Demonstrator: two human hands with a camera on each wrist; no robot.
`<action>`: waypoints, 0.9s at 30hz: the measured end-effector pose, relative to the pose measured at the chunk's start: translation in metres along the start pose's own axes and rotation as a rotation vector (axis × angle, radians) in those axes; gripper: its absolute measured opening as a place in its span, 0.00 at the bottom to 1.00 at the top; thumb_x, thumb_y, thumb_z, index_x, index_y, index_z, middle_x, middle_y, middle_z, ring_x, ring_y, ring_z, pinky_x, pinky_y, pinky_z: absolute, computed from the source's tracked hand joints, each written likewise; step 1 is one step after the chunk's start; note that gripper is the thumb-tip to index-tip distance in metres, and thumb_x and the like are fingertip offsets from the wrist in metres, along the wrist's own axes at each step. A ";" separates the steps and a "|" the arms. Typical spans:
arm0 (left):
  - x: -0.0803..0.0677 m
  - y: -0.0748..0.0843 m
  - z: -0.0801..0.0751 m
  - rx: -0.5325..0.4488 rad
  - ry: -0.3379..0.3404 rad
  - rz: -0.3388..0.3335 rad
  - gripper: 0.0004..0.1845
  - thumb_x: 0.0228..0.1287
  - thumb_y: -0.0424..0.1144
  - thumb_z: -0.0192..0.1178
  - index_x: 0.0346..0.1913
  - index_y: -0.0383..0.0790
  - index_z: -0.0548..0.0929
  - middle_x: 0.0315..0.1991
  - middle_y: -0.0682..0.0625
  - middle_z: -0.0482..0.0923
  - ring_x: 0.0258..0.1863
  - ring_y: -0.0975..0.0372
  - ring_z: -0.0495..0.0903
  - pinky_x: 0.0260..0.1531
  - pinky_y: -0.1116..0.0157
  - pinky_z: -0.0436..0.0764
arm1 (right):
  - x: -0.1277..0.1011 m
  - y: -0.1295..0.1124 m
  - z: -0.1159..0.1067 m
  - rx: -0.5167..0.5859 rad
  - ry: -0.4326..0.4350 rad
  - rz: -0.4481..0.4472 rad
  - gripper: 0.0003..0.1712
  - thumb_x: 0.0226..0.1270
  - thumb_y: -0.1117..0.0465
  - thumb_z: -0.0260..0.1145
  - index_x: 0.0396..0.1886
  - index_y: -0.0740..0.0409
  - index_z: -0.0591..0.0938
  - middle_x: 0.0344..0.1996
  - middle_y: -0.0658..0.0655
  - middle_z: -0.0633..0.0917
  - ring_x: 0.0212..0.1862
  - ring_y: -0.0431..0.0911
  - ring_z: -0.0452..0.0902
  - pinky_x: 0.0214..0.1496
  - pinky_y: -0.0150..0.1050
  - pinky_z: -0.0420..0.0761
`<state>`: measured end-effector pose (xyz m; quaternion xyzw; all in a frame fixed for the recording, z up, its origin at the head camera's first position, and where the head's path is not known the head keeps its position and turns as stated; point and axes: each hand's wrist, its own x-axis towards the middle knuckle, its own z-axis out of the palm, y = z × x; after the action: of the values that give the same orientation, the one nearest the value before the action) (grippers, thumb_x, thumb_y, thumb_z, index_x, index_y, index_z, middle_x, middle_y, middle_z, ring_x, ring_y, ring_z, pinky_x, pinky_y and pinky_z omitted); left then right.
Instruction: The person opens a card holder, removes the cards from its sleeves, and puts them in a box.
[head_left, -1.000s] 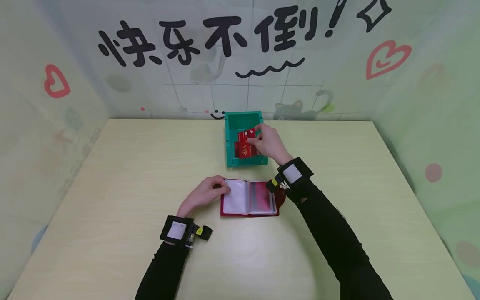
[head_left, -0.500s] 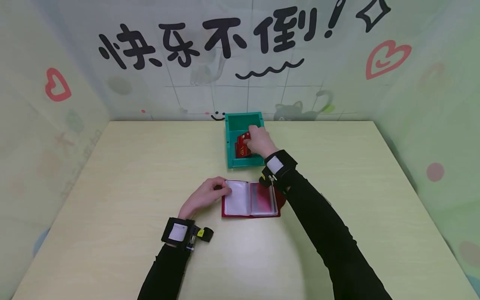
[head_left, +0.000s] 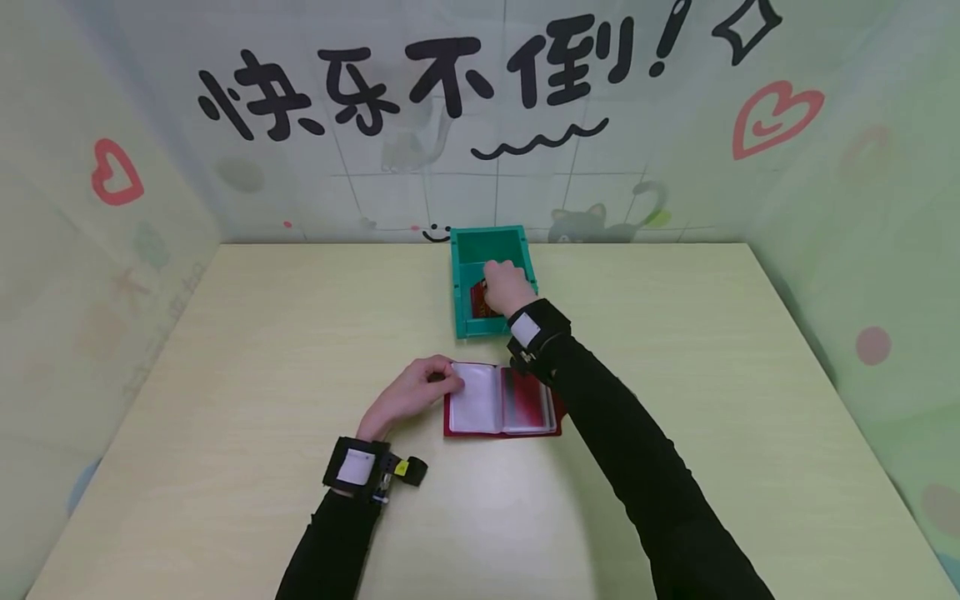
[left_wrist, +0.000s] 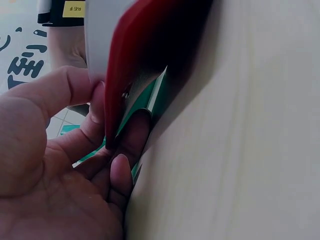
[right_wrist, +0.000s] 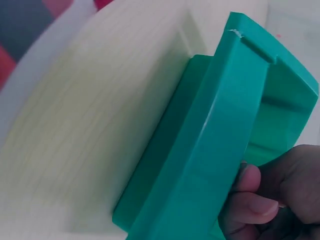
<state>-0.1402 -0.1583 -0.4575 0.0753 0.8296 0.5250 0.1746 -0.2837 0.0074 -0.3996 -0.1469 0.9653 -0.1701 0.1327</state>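
A small red-covered card holder lies open on the table, with clear sleeves and a pink-and-grey card on its right side. My left hand pinches its left edge; in the left wrist view thumb and fingers are on either side of the red cover. Behind it is a green plastic bin with a dark red card inside. My right hand reaches into the bin over that card. In the right wrist view its fingers are curled inside the wall; what they touch is hidden.
The pale wooden table stretches to both sides. A printed backdrop rises behind the bin, close to its far side. My right forearm passes over the card holder's upper right corner.
My right hand has moved left and lower into the bin, covering more of the red card, whose gold lettering showed earlier. The left hand and card holder have stayed nearly still.
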 end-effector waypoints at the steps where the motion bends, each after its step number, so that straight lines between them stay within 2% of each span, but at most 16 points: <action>1: 0.000 0.000 0.000 0.004 0.000 -0.001 0.09 0.72 0.37 0.59 0.35 0.35 0.79 0.42 0.44 0.74 0.44 0.57 0.71 0.40 0.66 0.68 | 0.001 0.000 0.001 -0.008 -0.002 0.006 0.13 0.77 0.69 0.52 0.56 0.66 0.76 0.48 0.66 0.83 0.42 0.55 0.80 0.38 0.40 0.77; 4: -0.001 -0.001 0.000 0.015 0.001 0.002 0.09 0.72 0.38 0.59 0.36 0.35 0.80 0.43 0.43 0.75 0.45 0.57 0.71 0.41 0.66 0.69 | 0.002 -0.002 0.004 -0.046 -0.012 0.026 0.12 0.77 0.68 0.53 0.54 0.64 0.77 0.48 0.65 0.83 0.41 0.54 0.80 0.38 0.40 0.78; 9: -0.002 0.001 -0.001 0.017 0.004 -0.003 0.09 0.72 0.37 0.59 0.37 0.34 0.80 0.44 0.42 0.75 0.45 0.56 0.71 0.41 0.65 0.69 | 0.002 -0.006 0.007 -0.132 -0.041 0.052 0.13 0.77 0.65 0.56 0.55 0.63 0.79 0.51 0.64 0.84 0.47 0.56 0.83 0.46 0.45 0.85; 17: -0.002 0.001 0.000 0.008 0.008 0.005 0.08 0.71 0.38 0.59 0.35 0.38 0.79 0.42 0.45 0.74 0.44 0.56 0.71 0.40 0.66 0.68 | 0.001 -0.007 0.013 -0.200 -0.046 0.074 0.21 0.77 0.63 0.54 0.64 0.68 0.74 0.58 0.67 0.82 0.56 0.61 0.83 0.52 0.50 0.86; 22: -0.002 0.001 0.001 0.020 0.011 0.028 0.09 0.71 0.39 0.58 0.34 0.39 0.78 0.41 0.45 0.74 0.44 0.56 0.71 0.39 0.67 0.68 | -0.001 -0.002 0.015 -0.193 0.003 0.013 0.18 0.77 0.64 0.55 0.61 0.67 0.75 0.55 0.67 0.83 0.52 0.60 0.84 0.49 0.50 0.87; 27: -0.001 0.002 0.001 0.022 0.020 -0.007 0.09 0.71 0.38 0.58 0.35 0.36 0.79 0.43 0.43 0.75 0.45 0.56 0.71 0.41 0.66 0.68 | -0.013 0.002 0.008 -0.109 0.086 -0.077 0.15 0.75 0.66 0.58 0.57 0.66 0.76 0.46 0.66 0.85 0.42 0.57 0.86 0.40 0.46 0.87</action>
<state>-0.1386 -0.1570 -0.4559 0.0692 0.8372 0.5162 0.1672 -0.2693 0.0115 -0.4055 -0.1835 0.9716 -0.1282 0.0761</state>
